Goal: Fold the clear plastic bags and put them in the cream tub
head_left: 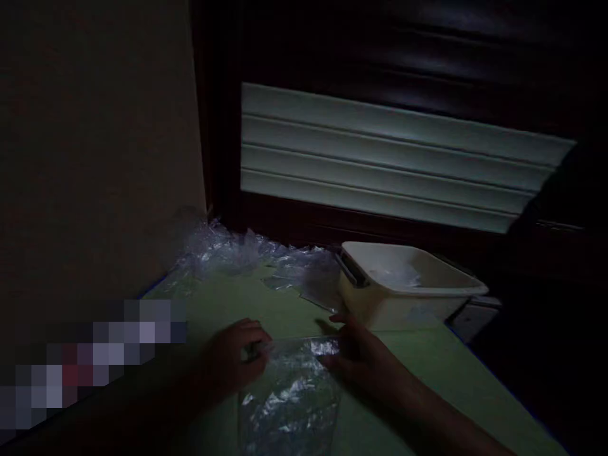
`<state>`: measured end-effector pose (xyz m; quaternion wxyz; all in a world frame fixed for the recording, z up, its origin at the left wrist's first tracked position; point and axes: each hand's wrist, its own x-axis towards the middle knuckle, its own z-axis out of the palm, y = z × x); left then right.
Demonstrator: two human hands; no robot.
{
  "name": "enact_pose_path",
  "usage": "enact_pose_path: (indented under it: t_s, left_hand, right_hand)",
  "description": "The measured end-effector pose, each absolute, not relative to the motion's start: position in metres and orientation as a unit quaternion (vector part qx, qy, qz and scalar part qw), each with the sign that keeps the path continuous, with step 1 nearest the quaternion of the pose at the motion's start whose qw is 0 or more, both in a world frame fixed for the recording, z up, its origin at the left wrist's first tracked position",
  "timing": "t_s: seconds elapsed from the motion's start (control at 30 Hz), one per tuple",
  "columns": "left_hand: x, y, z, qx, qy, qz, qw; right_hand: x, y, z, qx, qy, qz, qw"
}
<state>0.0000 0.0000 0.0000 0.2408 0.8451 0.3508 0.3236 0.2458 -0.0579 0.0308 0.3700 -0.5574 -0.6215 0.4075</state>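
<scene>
A clear, crinkled plastic bag (292,405) lies over the green tabletop (228,301) at the bottom centre. My left hand (242,354) pinches its upper left corner between thumb and fingers. At the upper right corner is my right hand (354,348), its thumb and fingers closed on the plastic's edge. The bag's upper edge runs between the two hands, and its lower end leaves the frame. The view is dark, so fine details are hard to make out.
A pale plastic bin (413,310) with dark handles stands beyond my right hand, clear plastic inside. More crumpled clear plastic (228,250) lies along the table's back edge. Behind are a wall (95,139) and a dark door with pale slats (380,164).
</scene>
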Motion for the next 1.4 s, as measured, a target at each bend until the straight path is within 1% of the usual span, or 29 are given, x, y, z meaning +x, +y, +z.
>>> enact_pose_path:
  t_s: [0.07, 0.17, 0.37, 0.53, 0.63, 0.73, 0.87, 1.07, 1.27, 1.4]
  left_hand:
    - [0.000, 0.002, 0.003, 0.846, 0.352, 0.317, 0.246]
    - [0.001, 0.002, 0.009, 0.844, 0.358, 0.305, 0.257]
    - [-0.003, -0.003, 0.016, 0.837, 0.378, 0.278, 0.281]
    - [-0.006, 0.004, 0.006, 0.860, 0.325, 0.273, 0.283]
    - [-0.007, 0.008, 0.002, 0.867, 0.309, 0.280, 0.274]
    - [-0.009, 0.010, 0.002, 0.875, 0.276, 0.286, 0.278]
    - [-0.009, 0.011, 0.005, 0.881, 0.226, 0.287, 0.299]
    - [-0.008, 0.011, 0.012, 0.885, 0.208, 0.282, 0.307]
    - [-0.008, 0.011, 0.015, 0.883, 0.212, 0.294, 0.299]
    - [-0.010, 0.015, 0.015, 0.887, 0.200, 0.278, 0.310]
  right_hand:
    - [0.247, -0.057, 0.028, -0.538, -0.620, 0.436, 0.369]
    - [0.248, -0.057, 0.027, -0.524, -0.629, 0.447, 0.360]
    - [0.246, -0.059, 0.034, -0.542, -0.677, 0.384, 0.316]
    - [0.248, -0.056, 0.034, -0.542, -0.684, 0.356, 0.335]
    - [0.251, -0.053, 0.031, -0.553, -0.678, 0.358, 0.326]
    - [0.254, -0.051, 0.026, -0.574, -0.683, 0.330, 0.308]
    - [0.259, -0.050, 0.020, -0.568, -0.688, 0.312, 0.326]
    - [0.256, -0.051, 0.024, -0.536, -0.670, 0.383, 0.342]
    - [0.252, -0.058, 0.032, -0.522, -0.713, 0.327, 0.334]
    - [0.253, -0.058, 0.030, -0.513, -0.727, 0.310, 0.334]
